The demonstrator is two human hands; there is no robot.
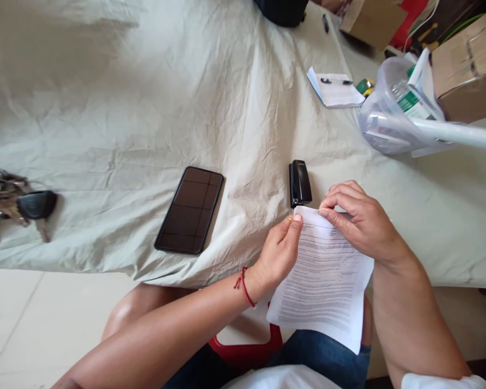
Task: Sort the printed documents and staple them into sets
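A printed sheet of paper [324, 286] hangs over the table edge above my lap, and I cannot tell if it is one sheet or more. My left hand [281, 246] pinches its top left corner, thumb on the printed face. On the top edge, further right, my right hand [358, 219] grips the paper between thumb and fingers. Just beyond the paper's top lies a black stapler [300, 182], touched by neither hand. To the left a dark-screened phone [190, 210] rests on the cloth.
A bunch of keys [36, 205] lies at far left. At right stand a clear plastic tub [376, 119] with papers and a white tube, and cardboard boxes [470, 65]. A notepad [336, 93] with a pen sits behind. The cloth [105, 135] is wrinkled.
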